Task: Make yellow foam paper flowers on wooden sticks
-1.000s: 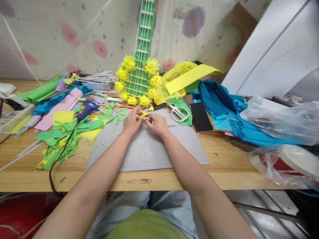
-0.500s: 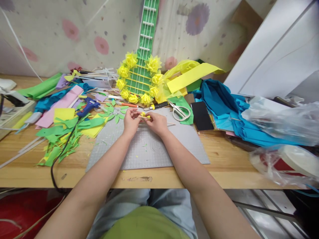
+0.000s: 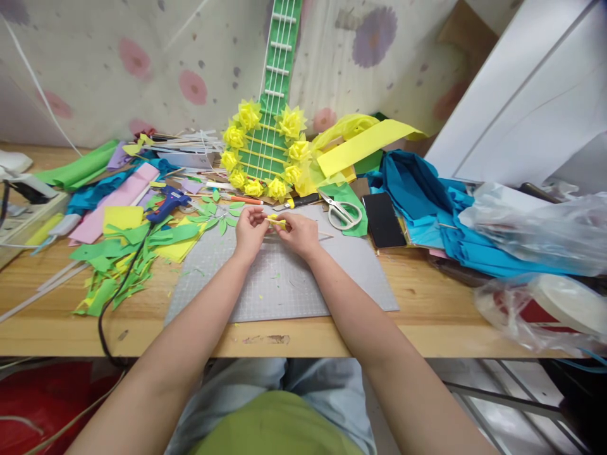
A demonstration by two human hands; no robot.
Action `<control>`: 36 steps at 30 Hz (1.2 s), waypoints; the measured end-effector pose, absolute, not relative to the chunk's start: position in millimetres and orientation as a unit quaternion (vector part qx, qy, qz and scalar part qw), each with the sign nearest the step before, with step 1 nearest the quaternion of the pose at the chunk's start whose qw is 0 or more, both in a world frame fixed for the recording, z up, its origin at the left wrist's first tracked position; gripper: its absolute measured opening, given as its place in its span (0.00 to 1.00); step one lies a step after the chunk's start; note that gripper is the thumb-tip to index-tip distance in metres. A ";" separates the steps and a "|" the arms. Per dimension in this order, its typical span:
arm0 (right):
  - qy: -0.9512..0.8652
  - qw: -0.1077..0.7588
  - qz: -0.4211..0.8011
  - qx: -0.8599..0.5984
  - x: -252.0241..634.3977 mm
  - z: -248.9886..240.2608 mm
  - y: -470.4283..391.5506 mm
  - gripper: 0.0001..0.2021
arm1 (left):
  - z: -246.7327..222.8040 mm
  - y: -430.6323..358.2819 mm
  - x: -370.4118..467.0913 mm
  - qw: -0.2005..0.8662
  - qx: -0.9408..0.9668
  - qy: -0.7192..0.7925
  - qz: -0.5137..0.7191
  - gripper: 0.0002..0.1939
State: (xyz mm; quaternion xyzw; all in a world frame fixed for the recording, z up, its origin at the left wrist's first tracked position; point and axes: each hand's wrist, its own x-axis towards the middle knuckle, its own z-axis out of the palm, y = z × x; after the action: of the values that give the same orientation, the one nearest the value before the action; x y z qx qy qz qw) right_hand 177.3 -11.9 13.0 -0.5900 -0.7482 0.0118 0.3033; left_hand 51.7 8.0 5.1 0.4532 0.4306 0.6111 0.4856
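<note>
A small yellow paper piece (image 3: 276, 220) sits between my two hands, over the back part of the grey cutting mat (image 3: 279, 284). My left hand (image 3: 251, 232) pinches its left side with curled fingers. From the right, my right hand (image 3: 300, 234) grips the same piece, with a thin stick at its fingertips. Part of another thin stick shows beyond my right hand, over the mat. Behind my hands stands a green guitar shape (image 3: 270, 136) with white strings, ringed by yellow paper flowers (image 3: 291, 122).
Left of the mat lie a blue glue gun (image 3: 168, 203) with a black cord and green paper scraps (image 3: 102, 253). Scissors (image 3: 344, 215), a black phone (image 3: 384, 220), blue paper (image 3: 417, 189) and a plastic-wrapped tub (image 3: 564, 303) are on the right. A cutter (image 3: 303, 201) lies behind my hands.
The yellow piece between my fingertips has turned slightly. Both hands stay in nearly the same place.
</note>
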 end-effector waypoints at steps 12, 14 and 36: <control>-0.744 0.295 0.013 -0.599 176.9 12.7 -12.1 0.11 | 0.0 8.8 48.6 0.415 0.541 0.457 0.572 0.16; -0.742 0.300 0.012 -0.600 176.9 12.4 -12.0 0.10 | 0.4 7.8 46.7 0.365 0.581 0.468 0.557 0.17; -0.771 0.234 0.082 -0.586 187.8 20.7 -13.1 0.10 | 9.2 5.2 26.0 0.234 0.761 0.487 0.359 0.20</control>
State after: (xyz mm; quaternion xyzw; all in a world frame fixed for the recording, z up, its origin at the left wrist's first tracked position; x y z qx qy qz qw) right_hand 187.8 -13.1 20.7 -0.5859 -0.7715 0.0818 0.2341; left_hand 26.0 5.2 9.2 0.7608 0.4873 0.3590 0.2343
